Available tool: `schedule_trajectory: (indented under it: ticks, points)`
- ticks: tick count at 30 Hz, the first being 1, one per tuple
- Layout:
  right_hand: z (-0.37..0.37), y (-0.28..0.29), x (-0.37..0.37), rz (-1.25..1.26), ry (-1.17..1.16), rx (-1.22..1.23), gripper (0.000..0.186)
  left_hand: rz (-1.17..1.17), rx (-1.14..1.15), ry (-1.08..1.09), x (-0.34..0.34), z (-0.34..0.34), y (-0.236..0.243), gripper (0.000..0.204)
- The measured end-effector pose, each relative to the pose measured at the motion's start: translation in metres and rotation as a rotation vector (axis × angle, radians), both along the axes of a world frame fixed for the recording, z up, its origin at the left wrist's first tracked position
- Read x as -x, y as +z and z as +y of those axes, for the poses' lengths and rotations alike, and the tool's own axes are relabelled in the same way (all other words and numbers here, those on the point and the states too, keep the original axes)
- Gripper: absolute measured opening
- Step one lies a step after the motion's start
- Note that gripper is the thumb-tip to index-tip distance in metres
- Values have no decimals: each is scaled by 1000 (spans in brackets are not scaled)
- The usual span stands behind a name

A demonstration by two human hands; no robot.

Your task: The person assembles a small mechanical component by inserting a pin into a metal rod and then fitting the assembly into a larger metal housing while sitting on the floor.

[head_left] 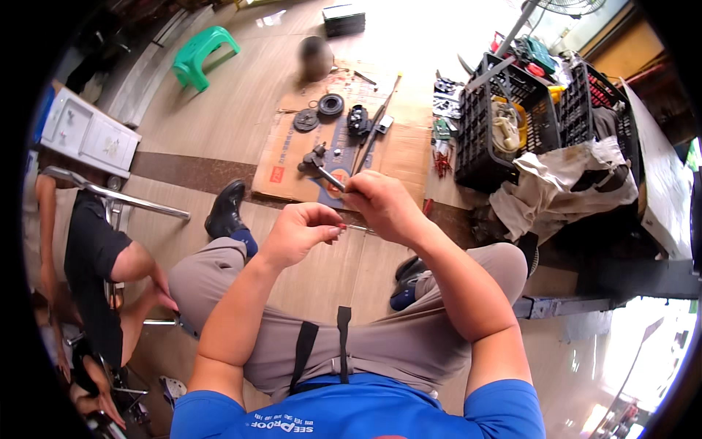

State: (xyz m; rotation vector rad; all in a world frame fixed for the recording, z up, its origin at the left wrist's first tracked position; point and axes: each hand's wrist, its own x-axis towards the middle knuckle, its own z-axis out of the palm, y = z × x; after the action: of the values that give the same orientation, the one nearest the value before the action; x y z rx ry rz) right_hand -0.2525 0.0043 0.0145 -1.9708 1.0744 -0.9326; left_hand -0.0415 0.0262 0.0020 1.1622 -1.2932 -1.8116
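My right hand [382,207] is closed around the near end of a dark metal rod with a thick, knobbed far end [313,159], which slants out over the cardboard. My left hand [298,233] is just left of it, thumb and fingers pinched together. A small red bit [342,227] shows at the left fingertips; its kind is too small to tell. Beside it runs a thin silvery piece [360,229], and I cannot tell whether the two are joined. Ahead on the flattened cardboard [292,179] lie a black ring [331,104], a dark disc [306,120] and a black mechanical part [358,121].
Black crates [504,157] with a draped cloth [563,183] stand at right. A green stool [201,57] is far left, and a blurred dark round object [316,58] is beyond the cardboard. A person in black [91,249] sits at left near a metal bar [139,199].
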Motion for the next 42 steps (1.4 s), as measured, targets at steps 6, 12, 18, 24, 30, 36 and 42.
schedule_trajectory:
  ticks: [6, 12, 18, 24, 30, 36, 42]
  points:
    - [-3, -17, -5, -115, -49, -213, 12, 264, -71, -3, -10, 1, -1, 11]
    - [3, -29, -9, -232, 15, -604, 14, 462, -62, 204, -18, -7, 0, 13]
    - [1, -27, -13, -102, -65, -745, 16, 410, -33, 275, -22, -6, 1, 12]
    - [13, -19, -23, -390, -94, -355, 25, 351, -17, 261, -12, -3, 4, 13]
    - [25, -30, -43, -621, 80, -566, 32, 337, 32, 236, -12, -3, 0, 12]
    - [25, -29, -39, -436, -45, -538, 12, 258, 59, 310, -10, -3, 3, 13]
    - [25, -13, -36, -97, -83, -124, 10, 255, 37, 293, -11, -3, -2, 13]
